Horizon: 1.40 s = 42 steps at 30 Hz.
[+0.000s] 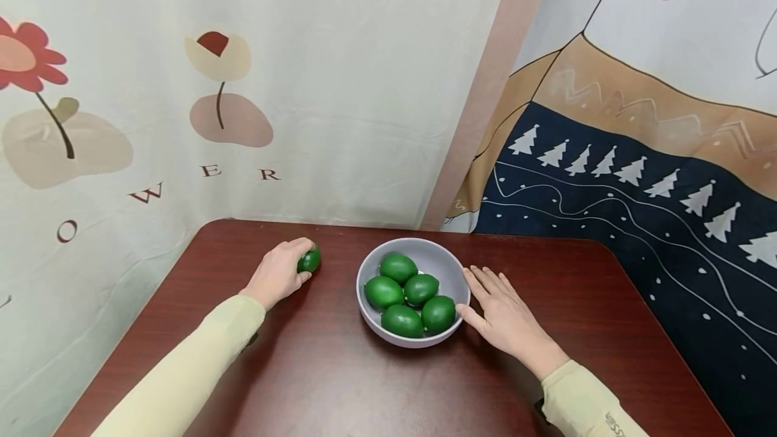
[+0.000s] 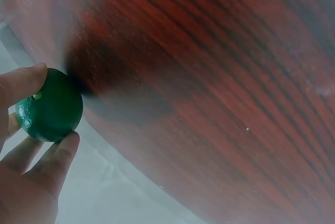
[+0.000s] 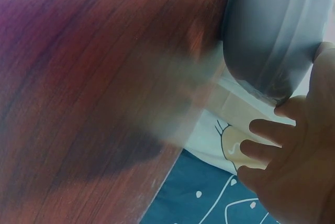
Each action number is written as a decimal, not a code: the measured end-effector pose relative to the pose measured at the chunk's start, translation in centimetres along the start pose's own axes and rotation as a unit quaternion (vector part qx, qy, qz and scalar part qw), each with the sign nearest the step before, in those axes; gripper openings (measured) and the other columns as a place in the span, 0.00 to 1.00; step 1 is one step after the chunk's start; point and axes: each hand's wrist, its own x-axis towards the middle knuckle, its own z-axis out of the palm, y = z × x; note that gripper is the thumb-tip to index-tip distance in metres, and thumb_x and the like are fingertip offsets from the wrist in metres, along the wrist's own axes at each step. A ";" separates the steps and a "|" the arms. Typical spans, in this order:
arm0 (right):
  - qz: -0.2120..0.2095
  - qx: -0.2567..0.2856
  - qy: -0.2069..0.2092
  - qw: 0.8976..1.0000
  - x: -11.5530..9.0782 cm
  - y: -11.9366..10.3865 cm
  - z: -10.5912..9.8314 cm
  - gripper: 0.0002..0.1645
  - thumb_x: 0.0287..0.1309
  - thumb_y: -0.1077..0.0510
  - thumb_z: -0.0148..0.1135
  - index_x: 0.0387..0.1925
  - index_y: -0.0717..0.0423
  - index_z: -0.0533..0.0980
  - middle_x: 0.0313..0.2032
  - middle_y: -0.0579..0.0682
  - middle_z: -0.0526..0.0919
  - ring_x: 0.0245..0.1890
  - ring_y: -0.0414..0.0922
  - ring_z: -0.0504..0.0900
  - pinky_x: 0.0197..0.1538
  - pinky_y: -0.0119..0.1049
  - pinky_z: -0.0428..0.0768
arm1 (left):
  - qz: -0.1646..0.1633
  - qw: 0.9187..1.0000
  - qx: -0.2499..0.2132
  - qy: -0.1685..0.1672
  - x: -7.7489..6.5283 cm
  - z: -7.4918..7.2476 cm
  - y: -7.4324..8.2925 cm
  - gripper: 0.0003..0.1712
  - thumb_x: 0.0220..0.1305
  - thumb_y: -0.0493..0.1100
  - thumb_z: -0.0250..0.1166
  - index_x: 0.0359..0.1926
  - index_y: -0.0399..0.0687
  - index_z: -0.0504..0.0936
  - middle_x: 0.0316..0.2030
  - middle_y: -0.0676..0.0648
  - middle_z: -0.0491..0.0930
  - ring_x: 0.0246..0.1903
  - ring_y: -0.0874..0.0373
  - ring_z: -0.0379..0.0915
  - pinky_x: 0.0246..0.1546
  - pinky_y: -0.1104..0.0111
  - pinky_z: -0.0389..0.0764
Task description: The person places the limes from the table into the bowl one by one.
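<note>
My left hand (image 1: 281, 273) pinches a dark green lime (image 1: 309, 259) between thumb and fingers, left of the bowl. In the left wrist view the lime (image 2: 52, 106) shows glossy, with a small pale stem spot, the thumb on one side and fingertips on the other. A grey-lavender bowl (image 1: 413, 244) holds several more limes (image 1: 403, 321). My right hand (image 1: 504, 315) lies against the bowl's right side with its fingers extended. Seen from the right wrist, thumb and index fingertip meet the bowl's outer wall (image 3: 272, 30), while the other fingers (image 3: 261, 153) are spread away from it.
The bowl stands on a reddish-brown wood-grain table (image 1: 340, 390) with rounded far corners. Behind the table hangs a pale curtain (image 1: 340, 86) with flower prints and letters. A dark blue patterned cloth (image 1: 583, 201) with white trees hangs at the right.
</note>
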 end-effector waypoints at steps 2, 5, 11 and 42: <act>0.001 0.000 0.000 1.000 0.0 0.0 0.0 0.45 0.69 0.37 0.60 0.75 0.60 0.66 0.73 0.63 0.69 0.74 0.63 0.65 0.75 0.62 0.59 | 0.005 1.000 -0.001 0.001 -0.1 0.0 0.1 0.25 0.50 0.32 0.79 0.49 0.45 0.80 0.50 0.46 0.82 0.41 0.45 0.77 0.42 0.50 0.81; 0.002 0.000 -0.002 1.000 0.0 0.0 0.0 0.45 0.69 0.37 0.60 0.75 0.60 0.65 0.73 0.63 0.69 0.74 0.63 0.65 0.76 0.61 0.59 | 0.015 1.000 -0.001 0.002 -0.2 0.0 0.4 0.25 0.49 0.32 0.80 0.48 0.44 0.80 0.49 0.46 0.82 0.41 0.45 0.77 0.42 0.51 0.82; 0.004 0.003 -0.006 1.000 0.0 0.0 0.0 0.45 0.69 0.37 0.60 0.76 0.60 0.65 0.73 0.62 0.68 0.75 0.63 0.64 0.76 0.61 0.59 | 0.031 0.999 -0.008 0.001 -0.5 -0.3 0.8 0.26 0.49 0.32 0.80 0.49 0.43 0.80 0.50 0.44 0.83 0.42 0.45 0.78 0.43 0.51 0.82; 0.005 0.002 -0.012 1.000 0.1 0.1 0.0 0.45 0.69 0.36 0.60 0.76 0.59 0.65 0.73 0.62 0.68 0.75 0.64 0.64 0.75 0.62 0.59 | 0.014 0.997 -0.073 -0.010 -1.4 0.1 2.7 0.30 0.53 0.38 0.78 0.57 0.45 0.79 0.56 0.43 0.81 0.50 0.45 0.76 0.48 0.51 0.81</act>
